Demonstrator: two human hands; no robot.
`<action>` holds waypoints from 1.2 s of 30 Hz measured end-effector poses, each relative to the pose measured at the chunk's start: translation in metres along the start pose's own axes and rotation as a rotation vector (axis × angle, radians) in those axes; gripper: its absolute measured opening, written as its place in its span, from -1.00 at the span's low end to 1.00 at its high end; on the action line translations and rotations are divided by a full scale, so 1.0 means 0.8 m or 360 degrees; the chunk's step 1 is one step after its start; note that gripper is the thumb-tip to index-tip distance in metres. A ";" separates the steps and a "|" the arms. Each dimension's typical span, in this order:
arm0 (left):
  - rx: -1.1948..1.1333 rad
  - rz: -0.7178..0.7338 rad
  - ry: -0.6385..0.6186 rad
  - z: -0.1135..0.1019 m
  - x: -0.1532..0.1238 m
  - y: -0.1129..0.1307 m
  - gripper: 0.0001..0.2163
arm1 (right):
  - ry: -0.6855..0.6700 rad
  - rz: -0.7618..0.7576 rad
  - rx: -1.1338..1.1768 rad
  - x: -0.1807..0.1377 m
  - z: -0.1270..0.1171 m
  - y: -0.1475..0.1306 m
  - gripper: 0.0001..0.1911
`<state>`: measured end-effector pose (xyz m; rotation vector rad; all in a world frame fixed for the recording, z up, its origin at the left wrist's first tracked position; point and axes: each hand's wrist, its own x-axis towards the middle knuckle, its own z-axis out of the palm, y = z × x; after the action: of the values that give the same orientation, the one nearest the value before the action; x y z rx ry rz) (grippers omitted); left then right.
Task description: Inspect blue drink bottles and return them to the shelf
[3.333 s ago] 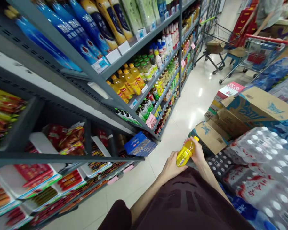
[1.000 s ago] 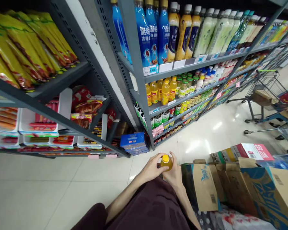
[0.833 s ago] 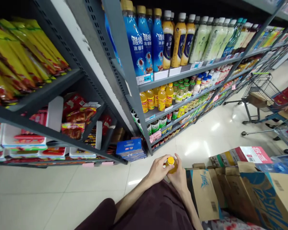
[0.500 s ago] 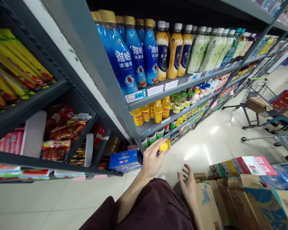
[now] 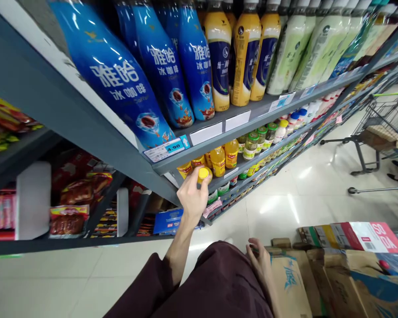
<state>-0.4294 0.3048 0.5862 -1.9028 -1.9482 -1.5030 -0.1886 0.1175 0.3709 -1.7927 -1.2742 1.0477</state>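
Broadly, the scene is framed by the drinks shelving (image 5: 260, 115), before which you stand, with a cardboard carton (image 5: 293, 282) low on your right. Your left forearm (image 5: 181, 240) rises forward and up towards the shelving, the elbow bent near your body. At its end, your left hand (image 5: 192, 196) is closed around a bottle (image 5: 209, 178), thumb set against fingers. Your right hand (image 5: 259, 259) hangs low just beside the carton, fingers parted and slightly bent, with no object visible in it; whether it touches the carton you cannot tell.

The held bottle lies in front of the row of yellow bottles (image 5: 218, 161), below the upper shelf's edge; contact with the lower shelf cannot be made out. Judged by its look, it should weigh moderately if full, yield a little under squeezing, feel smooth and rather slippery, and not break easily. Hold it around the upper body, thumb opposing fingers, just beneath the yellow cap (image 5: 203, 173).
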 end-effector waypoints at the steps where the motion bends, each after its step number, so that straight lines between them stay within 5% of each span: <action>1: 0.0034 -0.0038 -0.0008 0.007 0.003 -0.003 -0.66 | -0.0017 -0.0009 -0.0010 0.004 -0.005 -0.001 -0.55; 14: 0.0564 -0.0483 -0.0224 0.050 0.071 -0.008 -0.59 | -0.0250 0.0031 -0.0056 0.014 -0.043 0.024 -0.59; 21: 0.0329 -0.0346 -0.0136 0.052 0.038 -0.008 -0.45 | -0.0426 -0.0039 -0.0141 0.009 -0.061 0.053 -0.57; 26: 0.0194 -0.0490 -0.0289 0.069 0.009 -0.027 -0.35 | -0.0452 -0.0026 -0.0197 0.005 -0.074 0.062 -0.59; 36: 0.0134 -0.0552 -0.0293 0.107 0.004 -0.033 -0.35 | -0.0465 0.0025 -0.0183 -0.002 -0.084 0.059 -0.58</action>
<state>-0.4020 0.3667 0.5272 -1.7966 -2.4873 -1.3226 -0.1101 0.0971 0.3590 -1.7829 -1.5229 1.3050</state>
